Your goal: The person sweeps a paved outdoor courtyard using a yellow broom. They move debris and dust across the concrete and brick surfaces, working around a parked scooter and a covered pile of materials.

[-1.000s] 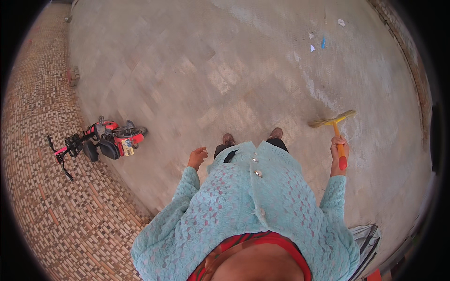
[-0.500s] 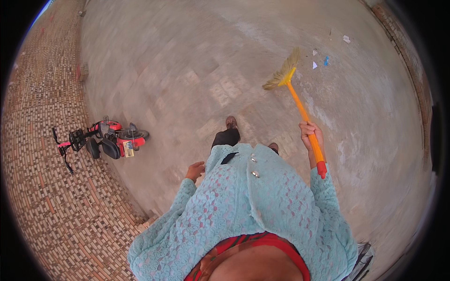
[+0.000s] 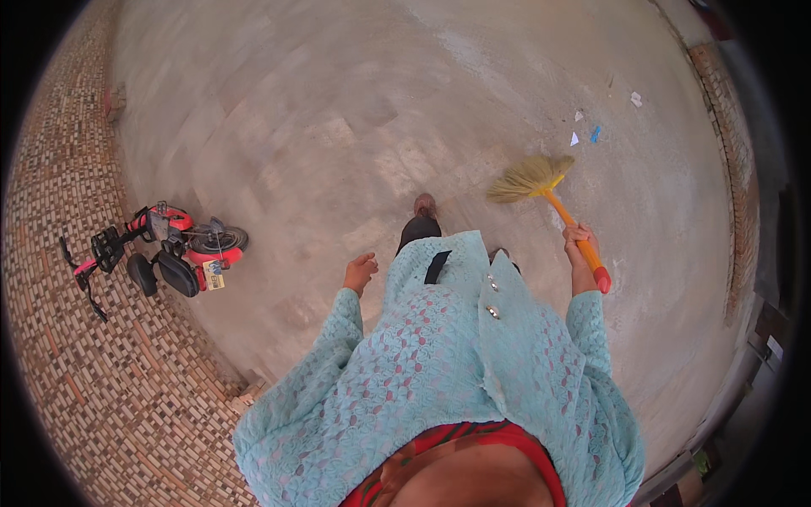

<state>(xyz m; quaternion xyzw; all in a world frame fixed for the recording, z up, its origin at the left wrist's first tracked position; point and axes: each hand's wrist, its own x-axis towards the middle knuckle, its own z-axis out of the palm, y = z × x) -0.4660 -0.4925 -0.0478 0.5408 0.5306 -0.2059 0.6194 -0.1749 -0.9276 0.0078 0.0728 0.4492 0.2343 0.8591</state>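
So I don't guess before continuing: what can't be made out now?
In the head view:
- Right foot: mostly hidden by the blue jacket.
- Broom handle: partly covered by the right hand.
- White scraps and blue scrap: too small to identify.
- Dark things, right edge: cut off by the rim.

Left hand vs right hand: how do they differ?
- Load: the left hand is empty; the right hand holds the broom.
- Fingers: the left hand's are loosely bent around nothing; the right hand's are wrapped around the orange handle.
- Position: in the picture, the left hand is close to the jacket; the right hand is farther out from it.

Shared: both are bare and come out of light blue sleeves.
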